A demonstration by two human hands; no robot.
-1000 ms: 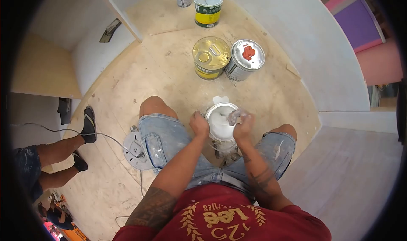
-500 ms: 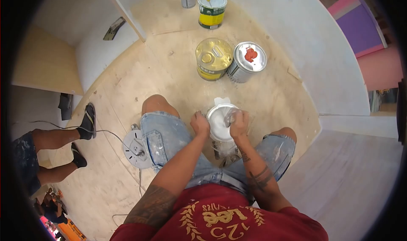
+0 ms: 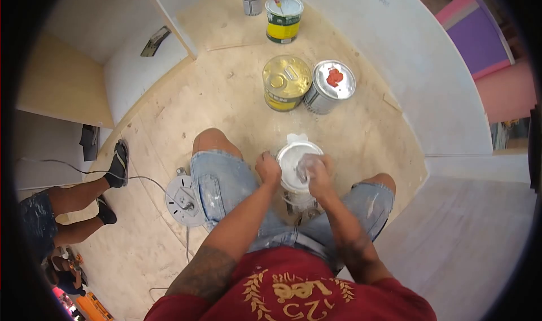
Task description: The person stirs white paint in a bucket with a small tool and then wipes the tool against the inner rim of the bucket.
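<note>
Between my knees stands an open white-rimmed paint can with white matter inside. My left hand is closed at the left side of its rim, fingers curled against it. Over the right half of the opening, my right hand grips a see-through plastic piece, smeared by motion; I cannot tell its exact kind. A white tab-like patch sticks out past the can's far rim.
Ahead stand a gold-lidded can, a silver can with a red blob, a yellow-green bucket with a red-handled tool, and a small can. A cable reel lies left. Another person's legs are farther left.
My right hand and the plastic piece have moved slightly down and inward over the can's opening. My left hand stays at the rim. The view has tilted a little.
</note>
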